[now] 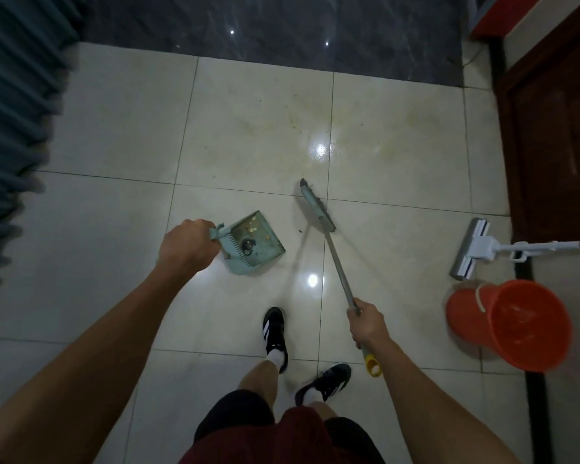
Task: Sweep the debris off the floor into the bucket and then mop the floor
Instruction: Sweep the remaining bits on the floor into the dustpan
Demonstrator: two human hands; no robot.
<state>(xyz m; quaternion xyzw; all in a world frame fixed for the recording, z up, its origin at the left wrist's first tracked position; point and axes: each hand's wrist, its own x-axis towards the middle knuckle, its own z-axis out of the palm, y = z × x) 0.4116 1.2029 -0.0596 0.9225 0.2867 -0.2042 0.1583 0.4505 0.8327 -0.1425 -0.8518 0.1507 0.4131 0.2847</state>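
Left hand (186, 244) clamps loaded dustpan (257, 244), right hand (365, 321) wraps broom (318, 209); tilt risks spilling debris (253, 229) short of bucket (513, 326).

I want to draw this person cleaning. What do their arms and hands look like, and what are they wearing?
Both arms are bare from the hands up, no sleeves showing. The left hand and right hand wear no gloves, rings or watch that I can see. Draw dark shorts, white socks and black sneakers with white stripes.

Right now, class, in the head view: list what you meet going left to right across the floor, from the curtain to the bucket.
Curtain → dustpan → broom → mop → bucket.
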